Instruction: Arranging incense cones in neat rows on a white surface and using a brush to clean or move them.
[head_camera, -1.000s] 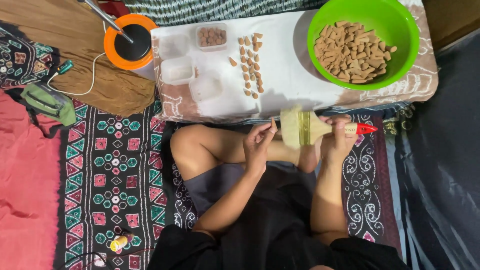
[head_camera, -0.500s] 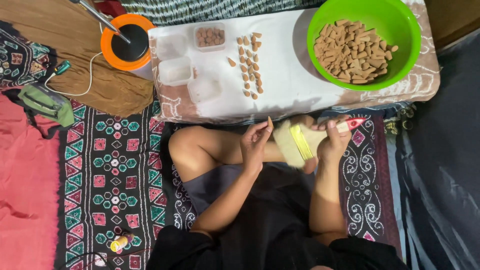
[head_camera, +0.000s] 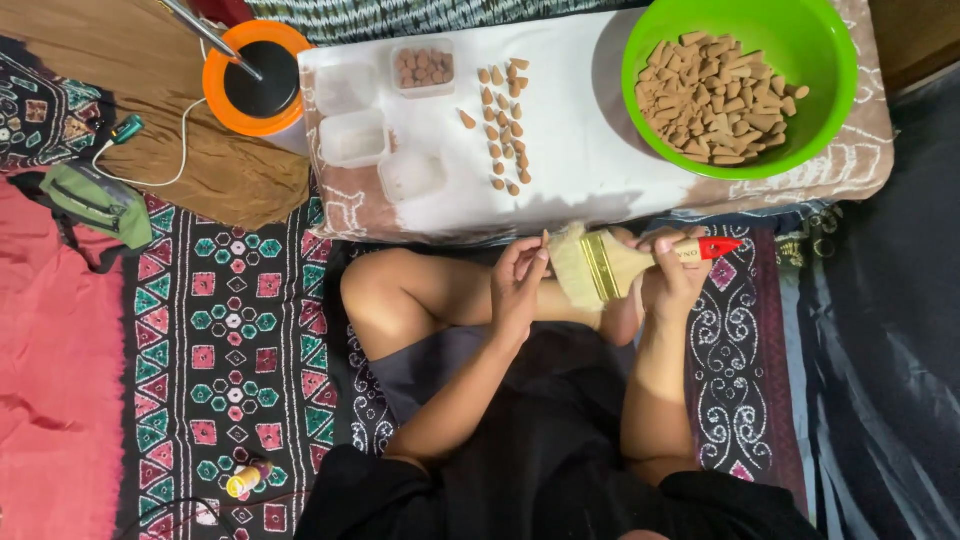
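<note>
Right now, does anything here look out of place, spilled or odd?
Little stands out. One cone lies alone on the white cloth, left of the loose rows of cones. The left hand pinches a small cone against the bristles of the brush held by the right hand. Nothing looks spilled or damaged.

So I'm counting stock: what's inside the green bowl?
The green bowl holds a heap of small tan cones, piled to one side. Bare green floor shows beside them; cones under the top layer are hidden.
</note>
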